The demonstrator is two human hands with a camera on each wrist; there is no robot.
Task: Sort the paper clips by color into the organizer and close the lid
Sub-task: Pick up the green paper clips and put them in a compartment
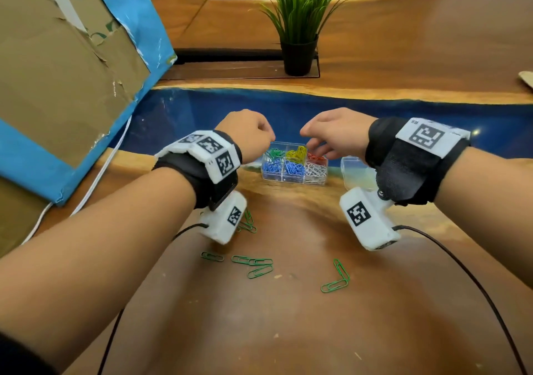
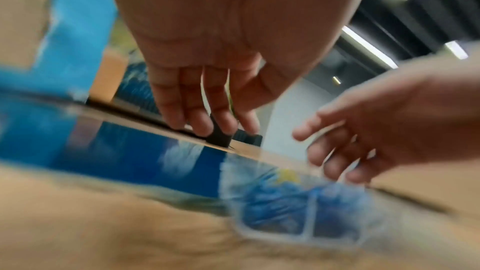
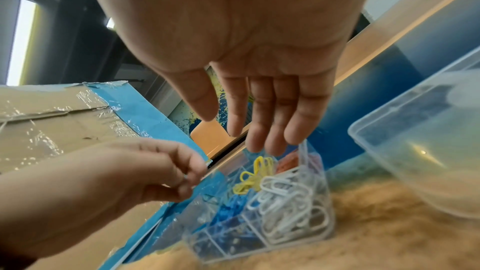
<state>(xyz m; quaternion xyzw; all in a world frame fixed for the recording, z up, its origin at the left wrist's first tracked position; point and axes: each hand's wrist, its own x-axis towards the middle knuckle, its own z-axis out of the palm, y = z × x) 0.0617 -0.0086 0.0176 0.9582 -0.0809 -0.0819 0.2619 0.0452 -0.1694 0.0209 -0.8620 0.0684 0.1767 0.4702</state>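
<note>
The right hand (image 3: 259, 65) hangs with straight, relaxed fingers (image 3: 298, 118) holding nothing, just above the far row of the organizer (image 1: 294, 176). The left hand (image 1: 250, 135) hovers at the organizer's left end, fingers curled in a pinch; whether they hold a clip I cannot tell. The compartments hold green, yellow, red, blue and white clips. Sorting looks mostly done, but loose green paper clips (image 1: 253, 265) lie on the counter (image 1: 288, 331) nearer the person. Next: gather those into the green compartment, then fit the clear lid (image 3: 420, 141) lying just right of the organizer.
</note>
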